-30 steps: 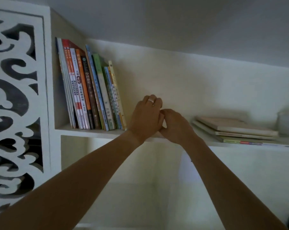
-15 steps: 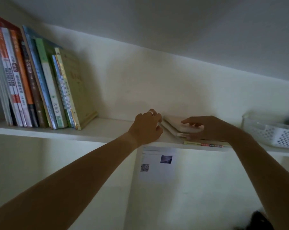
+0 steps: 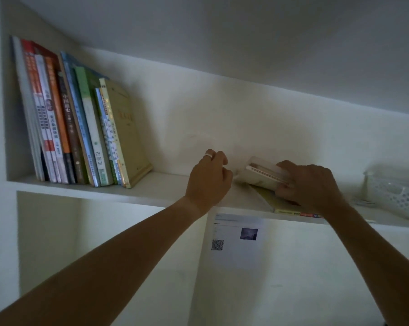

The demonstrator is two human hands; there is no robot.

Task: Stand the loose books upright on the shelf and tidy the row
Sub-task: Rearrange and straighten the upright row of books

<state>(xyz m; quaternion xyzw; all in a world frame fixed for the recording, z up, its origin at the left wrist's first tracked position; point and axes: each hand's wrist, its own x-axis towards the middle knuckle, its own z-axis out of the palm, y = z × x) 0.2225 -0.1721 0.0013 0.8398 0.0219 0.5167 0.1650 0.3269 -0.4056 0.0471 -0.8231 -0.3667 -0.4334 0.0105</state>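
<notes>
A row of several books (image 3: 76,128) stands leaning left at the left end of the white shelf (image 3: 165,187). Further right, loose flat books lie on the shelf; the bottom one (image 3: 274,201) is yellowish with a coloured spine. My right hand (image 3: 309,184) grips a pale book (image 3: 262,175) and holds its left end tilted up off the pile. My left hand (image 3: 208,180), with a ring on one finger, hovers just left of that book with its fingers loosely curled and nothing in it.
A white perforated plastic basket (image 3: 396,194) sits on the shelf at the far right. A printed sheet with a QR code (image 3: 236,238) hangs on the panel below the shelf. The shelf's left wall (image 3: 8,114) bounds the book row.
My right hand has closed round the top loose book and tipped its left end up. My left hand has lifted slightly off the shelf. The view has shifted a little.
</notes>
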